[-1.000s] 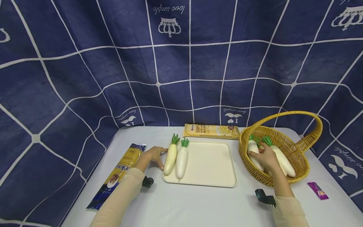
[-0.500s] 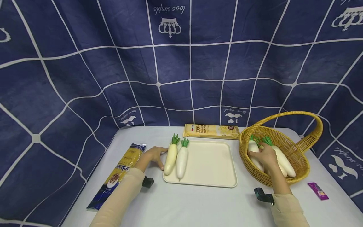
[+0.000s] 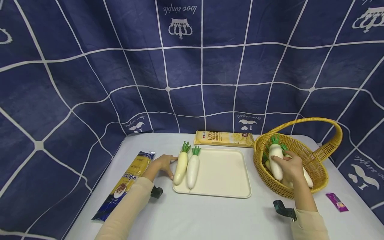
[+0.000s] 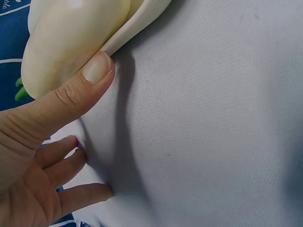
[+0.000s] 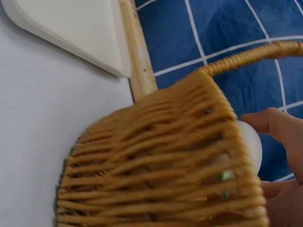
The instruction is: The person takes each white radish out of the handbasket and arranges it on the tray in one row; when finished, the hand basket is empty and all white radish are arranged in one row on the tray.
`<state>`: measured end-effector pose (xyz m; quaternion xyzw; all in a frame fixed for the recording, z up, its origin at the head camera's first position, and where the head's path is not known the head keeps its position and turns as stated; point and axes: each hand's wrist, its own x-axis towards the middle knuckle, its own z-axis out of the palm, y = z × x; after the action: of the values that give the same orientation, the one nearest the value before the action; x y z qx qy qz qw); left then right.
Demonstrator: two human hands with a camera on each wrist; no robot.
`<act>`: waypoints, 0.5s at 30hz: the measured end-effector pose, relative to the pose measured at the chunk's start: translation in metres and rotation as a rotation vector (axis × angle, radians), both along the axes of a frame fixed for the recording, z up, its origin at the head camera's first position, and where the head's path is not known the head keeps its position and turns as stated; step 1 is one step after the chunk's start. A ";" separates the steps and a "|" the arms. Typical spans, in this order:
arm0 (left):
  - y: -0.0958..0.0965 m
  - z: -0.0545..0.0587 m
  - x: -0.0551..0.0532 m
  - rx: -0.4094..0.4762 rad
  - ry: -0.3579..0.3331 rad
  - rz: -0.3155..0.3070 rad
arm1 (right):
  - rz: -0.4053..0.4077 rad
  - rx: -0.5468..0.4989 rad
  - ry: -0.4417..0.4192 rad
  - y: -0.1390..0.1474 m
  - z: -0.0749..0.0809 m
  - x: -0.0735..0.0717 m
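Observation:
My right hand grips a white radish with green leaves, tilted up inside the wicker basket. Its rounded end shows past the basket rim in the right wrist view, while the weave hides the rest. More radishes lie beneath the hand in the basket. At the left side of the cream tray, my left hand rests with fingers spread and the thumb at the tray's rim. A pale yellow radish and a white radish lie side by side on the tray's left part.
A yellow noodle packet lies behind the tray. Left of the left arm is a blue and yellow pasta bag. A small purple packet lies right of the basket, whose handle arches overhead. A blue curtain hangs behind.
My right hand has raised the white radish from among the others in the basket and shifted slightly right. The left hand and the tray have stayed put.

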<state>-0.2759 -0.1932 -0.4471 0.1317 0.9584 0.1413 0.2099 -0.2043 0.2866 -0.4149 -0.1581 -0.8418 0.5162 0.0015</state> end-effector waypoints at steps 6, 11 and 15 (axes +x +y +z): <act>0.000 0.001 0.001 0.002 0.009 -0.010 | -0.150 -0.203 0.036 0.013 -0.001 0.001; 0.000 0.002 0.002 0.004 0.011 -0.013 | -0.250 -0.483 0.055 0.022 -0.002 0.006; 0.000 0.002 0.002 0.006 0.000 0.003 | -0.315 -0.595 0.049 0.024 0.001 0.011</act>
<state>-0.2738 -0.1931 -0.4453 0.1310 0.9583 0.1444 0.2091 -0.1931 0.3107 -0.4139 -0.2675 -0.6192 0.7362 0.0554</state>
